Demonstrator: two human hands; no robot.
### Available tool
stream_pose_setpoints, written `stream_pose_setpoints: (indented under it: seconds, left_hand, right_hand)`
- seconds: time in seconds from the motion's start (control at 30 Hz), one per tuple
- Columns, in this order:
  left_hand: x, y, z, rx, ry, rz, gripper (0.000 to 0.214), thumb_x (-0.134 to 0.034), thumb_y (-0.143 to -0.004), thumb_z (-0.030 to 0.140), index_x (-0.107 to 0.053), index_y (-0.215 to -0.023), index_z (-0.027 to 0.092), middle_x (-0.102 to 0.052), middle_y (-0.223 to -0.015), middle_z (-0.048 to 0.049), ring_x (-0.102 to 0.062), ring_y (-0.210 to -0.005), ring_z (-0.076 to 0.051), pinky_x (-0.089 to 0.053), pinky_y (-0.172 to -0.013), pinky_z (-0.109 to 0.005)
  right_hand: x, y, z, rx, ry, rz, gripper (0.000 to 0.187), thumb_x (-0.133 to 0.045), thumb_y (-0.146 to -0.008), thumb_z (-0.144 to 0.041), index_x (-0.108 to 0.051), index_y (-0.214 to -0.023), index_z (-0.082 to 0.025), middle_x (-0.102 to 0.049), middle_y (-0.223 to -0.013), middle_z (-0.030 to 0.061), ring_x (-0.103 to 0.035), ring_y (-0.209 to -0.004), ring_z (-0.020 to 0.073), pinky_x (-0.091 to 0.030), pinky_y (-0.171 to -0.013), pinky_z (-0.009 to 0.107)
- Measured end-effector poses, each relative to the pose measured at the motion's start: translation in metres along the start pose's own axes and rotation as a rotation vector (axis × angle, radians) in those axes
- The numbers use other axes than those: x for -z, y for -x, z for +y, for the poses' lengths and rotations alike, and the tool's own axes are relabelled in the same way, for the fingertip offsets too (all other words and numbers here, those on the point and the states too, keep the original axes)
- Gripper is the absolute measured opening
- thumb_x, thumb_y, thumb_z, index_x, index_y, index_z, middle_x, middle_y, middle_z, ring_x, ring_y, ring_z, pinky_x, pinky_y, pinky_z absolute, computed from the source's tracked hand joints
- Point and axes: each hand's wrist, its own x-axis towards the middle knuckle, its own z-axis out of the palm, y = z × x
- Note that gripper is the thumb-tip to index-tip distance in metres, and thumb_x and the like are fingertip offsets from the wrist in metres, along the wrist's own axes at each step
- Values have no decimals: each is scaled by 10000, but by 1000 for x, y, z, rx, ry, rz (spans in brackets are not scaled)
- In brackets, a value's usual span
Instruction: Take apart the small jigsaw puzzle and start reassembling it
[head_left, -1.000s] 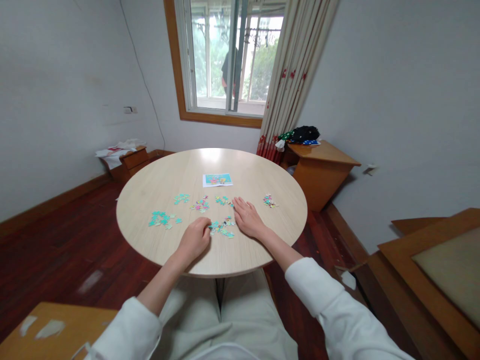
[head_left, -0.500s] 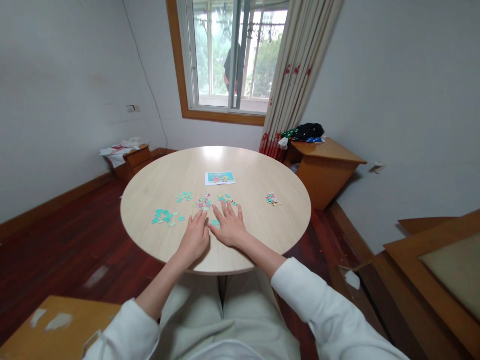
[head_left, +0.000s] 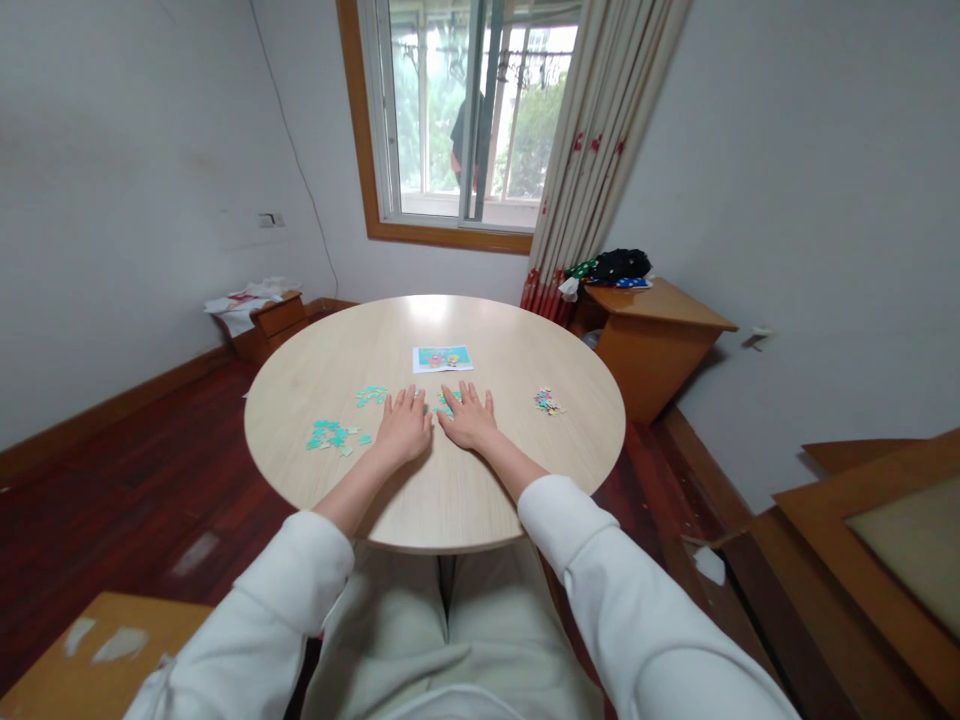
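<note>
**Head view.** We are sitting at a round table (head_left: 450, 500) and reaching both arms across its near edge. Our left hand (head_left: 405, 428) is lying palm down on the tabletop, with the fingers extended and slightly spread, pinching nothing. Our right hand (head_left: 469, 418) is lying flat just beside it in the same manner, fingers fanned, and the inner edges of the two hands are nearly touching.

A few puzzle pieces (head_left: 444, 402) are showing in the gap between the fingertips of the two hands. We cannot tell whether more are lying beneath the palms. A teal cluster (head_left: 330, 436) is lying on the table to the left of the left hand, near it but apart. A smaller teal group (head_left: 370, 394) is lying just beyond that cluster, near the left fingertips. A multicoloured cluster (head_left: 546, 402) is lying well to the right of the right hand. A reference picture (head_left: 442, 358) is lying flat beyond both hands, toward the middle of the table.

Behind the table, a window (head_left: 427, 110) is letting in daylight and a person (head_left: 459, 140) is standing outside it. A curtain (head_left: 592, 150) is hanging at the window's right. A wooden cabinet (head_left: 652, 340) is standing beside the curtain and carrying a dark bundle (head_left: 619, 265). A low box (head_left: 266, 315) is sitting at the far left.
</note>
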Motion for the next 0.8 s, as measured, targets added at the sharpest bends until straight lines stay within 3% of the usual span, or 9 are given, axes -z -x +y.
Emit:
stream_pose_setpoints:
  seconds: [0.17,0.3,0.37,0.43,0.53,0.63,0.8]
  left_hand:
    - [-9,-21,-6,-46,-29,-98,516,-257,-926,318,-363,-1396,132,-308,-1498,-132,-261,-1382,-304,-115,-1126,-555]
    - [-18,-29,-11,-66,-20,-94,512,-240,-926,317,-377,-1388,144,-338,-1482,-140,-273,-1375,-303,-106,-1115,-582]
    - [-21,-32,-11,-80,-24,-68,509,-241,-923,309,-389,-1382,145,-346,-1475,-148,-280,-1373,-299,-101,-1115,-583]
    - [-23,-34,-10,-74,-21,-59,512,-234,-923,306,-397,-1376,133,-352,-1471,-155,-288,-1368,-300,-99,-1115,-584]
    - [-23,-35,-8,-47,-8,-61,513,-229,-922,297,-411,-1364,111,-365,-1463,-159,-309,-1357,-300,-102,-1116,-583]
    - [-21,-32,-5,-27,-3,-46,502,-232,-914,266,-434,-1337,86,-386,-1448,-169,-343,-1340,-297,-109,-1118,-581]
    - [-19,-27,-3,-31,2,64,453,-260,-896,230,-515,-1237,76,-459,-1387,-196,-404,-1298,-299,-152,-1110,-583]
  right_hand:
    - [2,-18,10,-80,-15,-33,568,-241,-930,-461,-232,-1462,-262,-173,-1544,99,-119,-1420,252,-38,-1103,539]
    - [6,-24,18,-126,-18,-1,555,-247,-936,-447,-251,-1457,-258,-182,-1541,107,-129,-1417,264,-58,-1099,545]
    - [6,-24,18,-65,1,63,551,-272,-935,-443,-239,-1459,-274,-164,-1545,104,-107,-1422,259,-36,-1103,538]
    - [7,-23,18,82,29,111,527,-292,-938,-436,-262,-1448,-305,-141,-1553,81,-77,-1427,241,-11,-1111,519]
    - [5,-24,19,213,55,74,481,-292,-944,-430,-361,-1405,-310,-170,-1547,73,-92,-1426,241,-8,-1111,521]
    - [2,-26,20,148,62,75,483,-295,-944,-402,-405,-1386,-241,-235,-1523,119,-144,-1415,260,-22,-1105,540]
    - [-3,-25,20,52,44,235,502,-271,-952,-374,-410,-1376,-144,-313,-1484,155,-224,-1391,255,-32,-1105,532]
